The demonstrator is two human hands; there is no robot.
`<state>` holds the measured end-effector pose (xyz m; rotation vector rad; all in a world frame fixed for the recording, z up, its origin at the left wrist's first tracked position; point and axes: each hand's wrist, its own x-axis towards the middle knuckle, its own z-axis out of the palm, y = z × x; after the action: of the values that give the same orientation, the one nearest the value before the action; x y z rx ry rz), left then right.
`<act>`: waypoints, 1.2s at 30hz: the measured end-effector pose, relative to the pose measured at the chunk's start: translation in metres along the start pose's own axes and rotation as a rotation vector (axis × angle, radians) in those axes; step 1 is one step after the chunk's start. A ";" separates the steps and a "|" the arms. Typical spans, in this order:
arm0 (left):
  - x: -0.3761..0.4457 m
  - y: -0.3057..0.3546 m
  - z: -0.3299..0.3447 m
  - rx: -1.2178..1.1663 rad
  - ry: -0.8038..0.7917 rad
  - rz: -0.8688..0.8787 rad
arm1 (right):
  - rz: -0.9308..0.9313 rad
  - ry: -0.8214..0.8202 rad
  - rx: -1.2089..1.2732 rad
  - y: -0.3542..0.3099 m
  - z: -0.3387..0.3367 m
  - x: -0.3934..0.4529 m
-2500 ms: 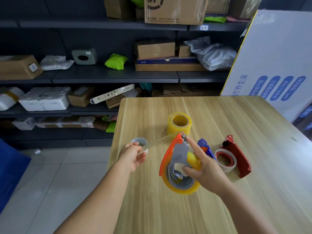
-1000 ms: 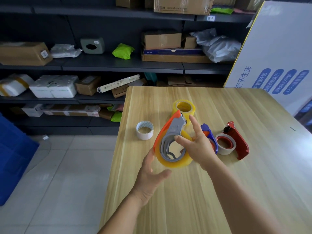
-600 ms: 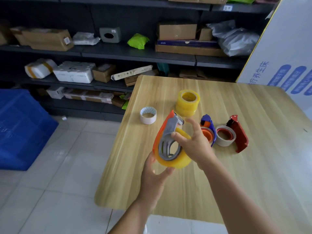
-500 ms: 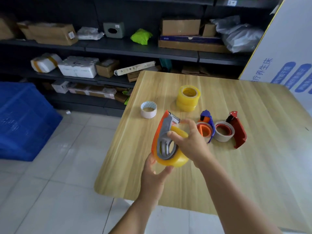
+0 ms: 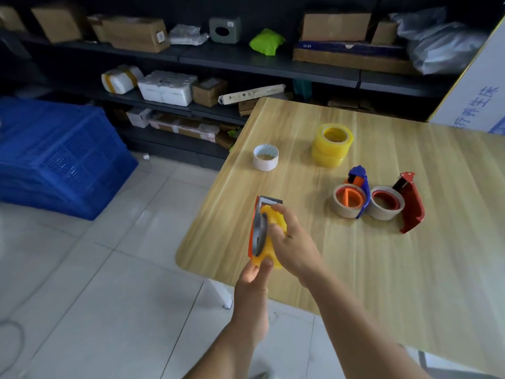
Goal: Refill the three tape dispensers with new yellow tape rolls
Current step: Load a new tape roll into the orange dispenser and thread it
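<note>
Where table edge meets open floor, both hands closed around orange dispenser.

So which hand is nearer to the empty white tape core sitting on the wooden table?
Right. The right hand grips the orange dispenser's yellow roll in front of the empty white tape core; the left hand supports the roll from below, farther back.
</note>
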<state>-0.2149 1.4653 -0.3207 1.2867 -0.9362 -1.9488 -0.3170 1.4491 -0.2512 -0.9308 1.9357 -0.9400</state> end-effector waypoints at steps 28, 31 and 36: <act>0.047 0.022 -0.060 -0.161 0.103 -0.208 | 0.056 0.030 0.322 0.015 0.081 0.038; 0.051 0.024 -0.064 -0.145 0.105 -0.246 | 0.067 0.033 0.320 0.013 0.083 0.042; 0.054 0.020 -0.072 -0.125 0.061 -0.282 | 0.068 0.022 0.273 0.013 0.084 0.043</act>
<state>-0.1639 1.3953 -0.3510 1.4589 -0.6183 -2.1285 -0.2668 1.3951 -0.3116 -0.6951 1.7888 -1.1443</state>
